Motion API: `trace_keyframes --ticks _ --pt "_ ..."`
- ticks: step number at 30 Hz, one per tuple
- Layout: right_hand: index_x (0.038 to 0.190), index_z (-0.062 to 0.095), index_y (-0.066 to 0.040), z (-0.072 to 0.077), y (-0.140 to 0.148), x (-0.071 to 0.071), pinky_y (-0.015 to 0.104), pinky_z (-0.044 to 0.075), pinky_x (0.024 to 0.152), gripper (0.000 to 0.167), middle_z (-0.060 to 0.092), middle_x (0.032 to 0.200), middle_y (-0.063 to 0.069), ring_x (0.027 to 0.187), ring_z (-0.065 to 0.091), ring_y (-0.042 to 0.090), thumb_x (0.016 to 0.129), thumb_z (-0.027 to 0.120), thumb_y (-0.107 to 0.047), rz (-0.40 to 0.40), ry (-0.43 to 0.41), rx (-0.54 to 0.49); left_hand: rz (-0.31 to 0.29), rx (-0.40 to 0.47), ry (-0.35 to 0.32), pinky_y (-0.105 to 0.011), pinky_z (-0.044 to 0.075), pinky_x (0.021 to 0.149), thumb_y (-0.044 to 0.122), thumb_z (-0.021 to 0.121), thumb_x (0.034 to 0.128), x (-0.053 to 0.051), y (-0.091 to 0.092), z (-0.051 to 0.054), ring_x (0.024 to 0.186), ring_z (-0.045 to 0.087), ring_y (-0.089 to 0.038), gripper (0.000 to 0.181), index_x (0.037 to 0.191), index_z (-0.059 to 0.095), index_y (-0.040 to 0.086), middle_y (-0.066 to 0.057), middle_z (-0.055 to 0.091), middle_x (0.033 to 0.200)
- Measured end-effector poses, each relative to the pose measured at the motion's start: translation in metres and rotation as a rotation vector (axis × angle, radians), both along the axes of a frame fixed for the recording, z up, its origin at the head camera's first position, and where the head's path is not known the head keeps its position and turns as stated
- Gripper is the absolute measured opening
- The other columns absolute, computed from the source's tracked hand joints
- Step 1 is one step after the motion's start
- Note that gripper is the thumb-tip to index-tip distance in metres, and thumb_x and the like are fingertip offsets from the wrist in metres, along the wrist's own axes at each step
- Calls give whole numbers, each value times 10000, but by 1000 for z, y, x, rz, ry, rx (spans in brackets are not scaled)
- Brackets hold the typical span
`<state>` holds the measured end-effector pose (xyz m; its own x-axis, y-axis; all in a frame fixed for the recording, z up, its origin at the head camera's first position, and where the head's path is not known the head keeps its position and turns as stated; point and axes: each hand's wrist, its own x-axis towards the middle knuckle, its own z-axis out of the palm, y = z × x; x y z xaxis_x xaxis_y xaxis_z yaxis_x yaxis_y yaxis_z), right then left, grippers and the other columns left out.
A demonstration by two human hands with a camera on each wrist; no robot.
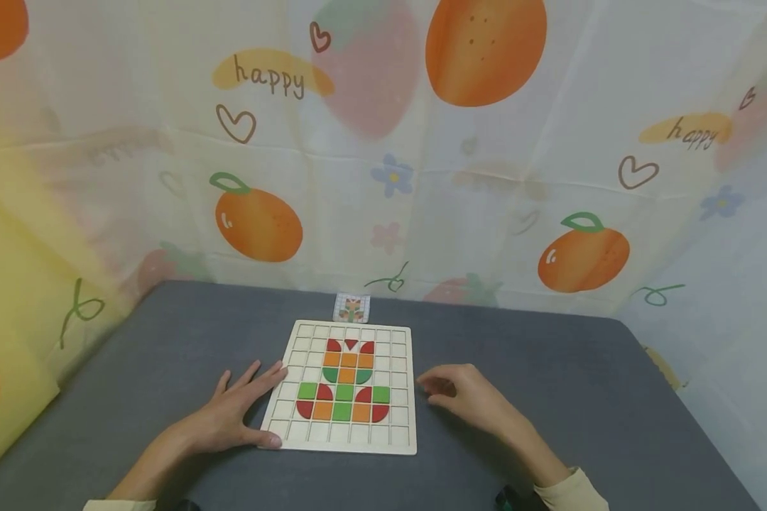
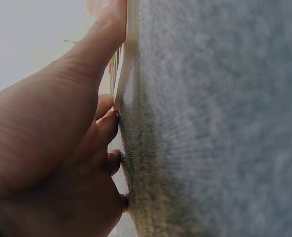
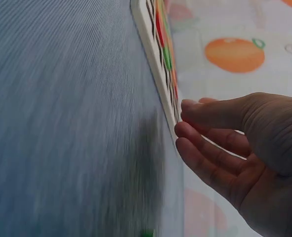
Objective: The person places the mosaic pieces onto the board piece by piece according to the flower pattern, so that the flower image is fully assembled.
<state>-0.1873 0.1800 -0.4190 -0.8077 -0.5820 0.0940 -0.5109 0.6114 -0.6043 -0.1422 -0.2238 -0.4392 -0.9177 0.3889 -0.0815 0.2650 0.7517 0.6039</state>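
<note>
A white square grid board (image 1: 297, 341) lies on the dark table in the head view. Red, orange and green tiles (image 1: 344, 392) sit in its cells and form a flower-like pattern. My left hand (image 1: 224, 419) touches the board's left side, its fingers spread, the index finger on the upper edge and the thumb at the near left corner. Close by the right edge is my right hand (image 1: 469, 397), with its fingers loosely bent and nothing visible in them. In the right wrist view its fingertips (image 3: 190, 111) appear beside the board's edge; whether they touch cannot be told.
A small pattern card (image 1: 351, 308) with a similar flower picture lies just beyond the board's far edge. The dark grey table (image 1: 518, 341) extends on both sides. Behind it hangs a fruit-printed cloth (image 1: 473, 213). A small dark object (image 1: 508, 497) shows near the right forearm.
</note>
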Motion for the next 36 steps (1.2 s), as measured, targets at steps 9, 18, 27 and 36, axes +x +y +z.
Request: trace_keyframes --ticks 9,18,27,36 --pt "1160 697 -46 4 52 7 253 552 740 329 715 1013 26 902 676 145 838 731 16 -10 -24 13 -1 -1 2 -721 -82 1044 562 833 643 0 -1 -1 1443 78 -511 1100 1528 347 125 -155 268 1591" --pt "1201 685 -85 2 88 13 267 551 793 375 718 1065 -8 970 679 129 846 704 36 35 -187 6 -8 -7 8 -730 -67 1039 558 832 648 1 -1 0 1438 88 -519 1096 1525 348 114 -167 272 1586" --pt "1213 680 -74 2 101 19 272 555 784 407 705 1140 45 957 676 106 820 744 11 85 -215 9 -5 -17 -3 -724 -81 1045 575 826 646 -1 0 0 1446 70 -504 1104 1532 337 135 -153 260 1594" --pt "1172 686 -55 0 97 17 249 554 735 404 700 1099 67 911 678 131 784 794 -37 2 -167 30 -5 -14 2 -723 -81 1043 574 828 645 -1 -1 -2 1444 71 -508 1107 1533 335 134 -155 260 1593"
